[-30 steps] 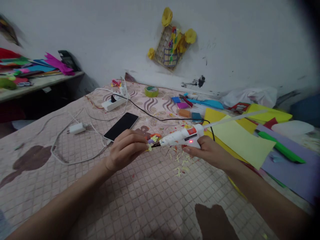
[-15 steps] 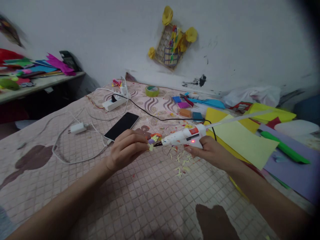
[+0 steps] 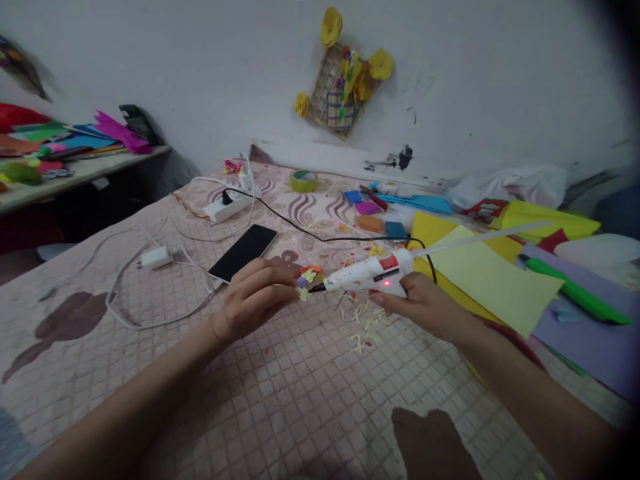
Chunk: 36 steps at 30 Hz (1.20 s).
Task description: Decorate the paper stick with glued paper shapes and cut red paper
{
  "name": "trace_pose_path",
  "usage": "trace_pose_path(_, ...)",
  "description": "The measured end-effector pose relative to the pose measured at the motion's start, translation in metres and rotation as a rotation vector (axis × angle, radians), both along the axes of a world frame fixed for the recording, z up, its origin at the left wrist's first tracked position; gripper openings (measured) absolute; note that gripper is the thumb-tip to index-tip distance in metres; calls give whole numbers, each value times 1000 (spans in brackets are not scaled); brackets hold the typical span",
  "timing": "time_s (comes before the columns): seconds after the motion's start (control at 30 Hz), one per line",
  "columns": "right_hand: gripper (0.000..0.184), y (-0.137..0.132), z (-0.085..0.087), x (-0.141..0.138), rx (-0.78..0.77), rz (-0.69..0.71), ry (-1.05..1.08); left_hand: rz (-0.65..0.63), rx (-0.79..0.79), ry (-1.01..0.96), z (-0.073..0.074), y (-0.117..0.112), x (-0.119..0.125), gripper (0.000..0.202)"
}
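We find the left hand (image 3: pixel 255 293) pinched closed on a small pale-yellow piece (image 3: pixel 304 294) above the counter (image 3: pixel 300 400). The right hand (image 3: pixel 413 300) is wrapped round the handle of a white glue gun (image 3: pixel 365 272), whose red light (image 3: pixel 387 283) glows. Its dark nozzle (image 3: pixel 317 289) points at the piece; we cannot confirm contact. We note a phone (image 3: pixel 243 253) lying just beyond the left hand and pale scraps (image 3: pixel 359 342) near the gun.

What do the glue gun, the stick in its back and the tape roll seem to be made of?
Glue gun: probably hard plastic; the rigid-looking white casing is speckled.
Stick: perhaps solid glue, since it looks pale and translucent.
Tape roll: likely plastic film, smooth and yellow-green, though gloss is unclear.
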State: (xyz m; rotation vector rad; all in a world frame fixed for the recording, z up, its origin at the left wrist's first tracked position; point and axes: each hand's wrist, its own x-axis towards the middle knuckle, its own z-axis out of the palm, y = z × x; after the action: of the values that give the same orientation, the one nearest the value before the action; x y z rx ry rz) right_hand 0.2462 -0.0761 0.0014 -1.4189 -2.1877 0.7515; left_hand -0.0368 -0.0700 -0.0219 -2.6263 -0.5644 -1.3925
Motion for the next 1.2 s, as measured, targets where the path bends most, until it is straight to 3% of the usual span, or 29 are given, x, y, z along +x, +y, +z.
trace_pose_path(0.33,43,-1,-2,0,11,26,15,13,-25,39,1,0,2,11)
trace_pose_path(0.47,48,-1,-7,4,4,-39,-16,41,-87,-34,0,0,6,9)
trace_pose_path(0.53,49,0,-8,6,3,-98,-22,101,-189,-105,2,1,9,7)
trace_pose_path(0.63,48,0,-8,8,-8,-168,-7,207,-478,-151,8,6,12,4)
trace_pose_path(0.77,46,0,-7,11,-31,-192,31,246,-936,-45,12,20,9,11)
trace_pose_path(0.83,45,0,-7,13,-31,-200,30,265,-1075,33,12,27,7,13)
trace_pose_path(1.07,43,-1,-5,16,-21,-231,44,326,-1269,214,17,41,15,16)
trace_pose_path(1.2,43,-2,-3,16,-7,-238,45,329,-1253,313,19,44,17,13)
